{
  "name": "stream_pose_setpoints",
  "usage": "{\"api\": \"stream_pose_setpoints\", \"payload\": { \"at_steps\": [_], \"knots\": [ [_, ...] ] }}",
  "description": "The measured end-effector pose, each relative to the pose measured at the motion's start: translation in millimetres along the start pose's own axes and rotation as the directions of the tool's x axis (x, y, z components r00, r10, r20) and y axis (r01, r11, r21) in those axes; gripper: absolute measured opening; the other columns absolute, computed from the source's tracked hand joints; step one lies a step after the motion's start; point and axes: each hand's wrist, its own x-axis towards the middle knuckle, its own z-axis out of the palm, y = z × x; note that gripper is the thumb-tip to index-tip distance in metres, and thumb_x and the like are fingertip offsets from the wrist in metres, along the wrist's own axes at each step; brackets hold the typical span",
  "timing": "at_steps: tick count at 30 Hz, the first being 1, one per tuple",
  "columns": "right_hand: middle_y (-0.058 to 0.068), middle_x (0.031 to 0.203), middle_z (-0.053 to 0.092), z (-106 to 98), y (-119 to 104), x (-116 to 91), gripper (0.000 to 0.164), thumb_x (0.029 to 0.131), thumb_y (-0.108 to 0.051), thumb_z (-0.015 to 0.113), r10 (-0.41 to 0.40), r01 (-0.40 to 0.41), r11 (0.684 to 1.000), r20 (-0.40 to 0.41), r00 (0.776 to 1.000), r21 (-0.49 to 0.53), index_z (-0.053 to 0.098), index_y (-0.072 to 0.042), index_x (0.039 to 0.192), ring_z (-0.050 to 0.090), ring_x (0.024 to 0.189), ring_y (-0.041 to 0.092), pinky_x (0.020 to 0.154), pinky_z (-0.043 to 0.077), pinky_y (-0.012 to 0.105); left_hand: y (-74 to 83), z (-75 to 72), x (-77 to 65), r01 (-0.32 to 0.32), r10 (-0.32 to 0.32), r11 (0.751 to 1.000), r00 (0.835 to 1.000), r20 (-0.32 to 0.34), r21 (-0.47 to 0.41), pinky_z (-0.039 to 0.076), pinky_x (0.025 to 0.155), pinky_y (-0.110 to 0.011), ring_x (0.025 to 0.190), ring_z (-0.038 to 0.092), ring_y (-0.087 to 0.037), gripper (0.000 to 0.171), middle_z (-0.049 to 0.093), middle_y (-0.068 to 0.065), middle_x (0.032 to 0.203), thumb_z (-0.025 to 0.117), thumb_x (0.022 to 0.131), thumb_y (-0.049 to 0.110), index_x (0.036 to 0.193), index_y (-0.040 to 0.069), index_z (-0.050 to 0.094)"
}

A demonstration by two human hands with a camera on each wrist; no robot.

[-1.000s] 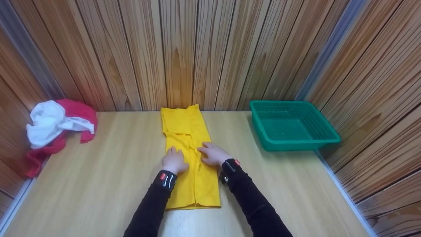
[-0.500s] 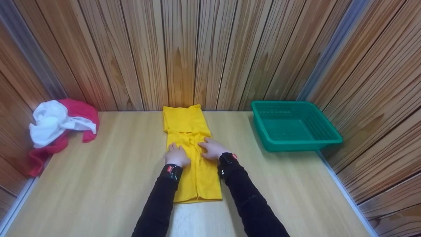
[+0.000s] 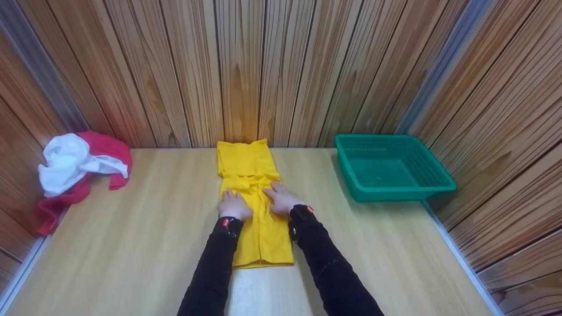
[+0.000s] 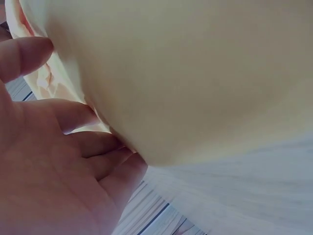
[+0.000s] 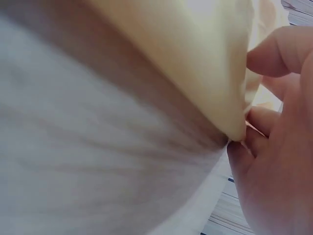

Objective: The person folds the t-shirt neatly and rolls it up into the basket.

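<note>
A yellow garment (image 3: 275, 239), folded into a long narrow strip, lies in the middle of the table and reaches the back wall. Its far end is folded over flat, and small wrinkles gather just in front of that fold. My left hand (image 3: 235, 206) rests on the left half of the cloth with its fingers spread. On the right half lies my right hand (image 3: 283, 199), its fingers pointing inward. In the left wrist view, the fingertips touch the edge of the yellow cloth (image 4: 186, 88). The right wrist view has the fingers against the cloth's edge (image 5: 215, 93) too.
An open green plastic basket (image 3: 386, 193) stands at the back right. At the back left, a crumpled white cloth (image 3: 63, 162) lies on a red cloth (image 3: 107, 147). Wood-patterned walls (image 3: 239, 66) enclose the table (image 3: 140, 245) at the back and sides.
Both hands have moved slightly farther from me along the garment. Its near edge has shifted toward the back wall, and the far folded part lies wider and flatter, with wrinkles bunched before it.
</note>
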Motion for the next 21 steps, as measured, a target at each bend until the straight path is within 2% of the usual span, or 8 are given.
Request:
{"api": "stream_pose_setpoints", "payload": {
  "at_steps": [6, 11, 17, 21],
  "knots": [
    [0.017, 0.159, 0.028, 2, 0, -7, 0.056, 0.095, -0.016, 0.056, -0.066, 0.065, 0.998, -0.058, 0.996, -0.024, 0.044, -0.012, 0.149, 0.02, 0.147, 0.034, 0.116, 0.022, 0.046, -6.0, 0.8, -2.6, -0.008, 0.009, 1.0, 1.0, -0.022, 0.003, 0.031, 0.109, -0.055, 0.144, 0.019, -0.044, 0.074, 0.022, -0.034, 0.154, 0.054, 0.091, 0.035, 0.149, -0.007, 0.033],
    [0.016, 0.157, 0.032, 2, 6, -16, 0.053, 0.097, -0.017, 0.058, -0.113, 0.113, 0.994, -0.084, 0.99, -0.006, 0.045, -0.011, 0.148, 0.025, 0.145, 0.034, 0.116, 0.023, 0.046, -13.0, 3.5, -6.8, -0.058, 0.059, 0.998, 0.996, -0.066, 0.015, 0.031, 0.109, -0.055, 0.143, 0.023, -0.043, 0.071, 0.026, -0.032, 0.153, 0.055, 0.093, 0.036, 0.148, -0.006, 0.037],
    [0.011, 0.156, 0.036, 1, 10, -40, 0.053, 0.099, -0.022, 0.058, -0.121, 0.126, 0.991, -0.096, 0.988, 0.042, 0.044, -0.013, 0.149, 0.031, 0.143, 0.029, 0.115, 0.025, 0.045, -19.5, 2.4, -17.1, -0.185, 0.184, 0.983, 0.977, -0.105, 0.003, 0.026, 0.113, -0.053, 0.142, 0.027, -0.043, 0.068, 0.03, -0.032, 0.152, 0.062, 0.094, 0.032, 0.143, -0.01, 0.041],
    [0.011, 0.151, 0.043, 4, 13, -65, 0.052, 0.099, -0.025, 0.059, -0.157, 0.16, 0.987, -0.123, 0.98, 0.009, 0.046, -0.012, 0.148, 0.039, 0.138, 0.027, 0.113, 0.031, 0.044, -27.1, 0.7, -33.6, -0.297, 0.293, 0.955, 0.949, -0.119, -0.019, 0.027, 0.113, -0.052, 0.139, 0.033, -0.043, 0.064, 0.038, -0.031, 0.148, 0.065, 0.093, 0.027, 0.14, -0.012, 0.045]
  ]
}}
